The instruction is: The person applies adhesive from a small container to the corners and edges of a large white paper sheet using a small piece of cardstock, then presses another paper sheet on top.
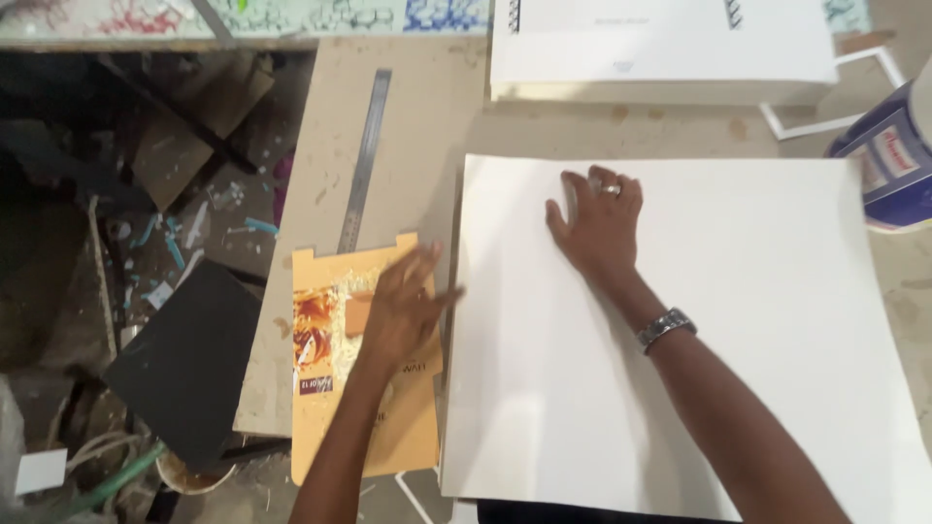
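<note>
A large white square sheet of board (680,349) lies nearest the camera, flat on the beige worktop (408,126) and filling the lower right of the view. The right hand (597,228) rests palm down on the sheet's upper left part, fingers spread and open, gripping nothing; a ring and a metal wristwatch (666,328) show on that arm. The left hand (403,306), blurred, lies just beside the sheet's left edge on an orange printed cardboard piece (335,388); it looks open and flat, though the blur makes that uncertain. A long steel ruler (365,160) lies on the worktop above the cardboard. A blue and white tub (888,160) stands at the right edge, its contents out of sight. A stack of white sheets (660,53) lies beyond the board.
</note>
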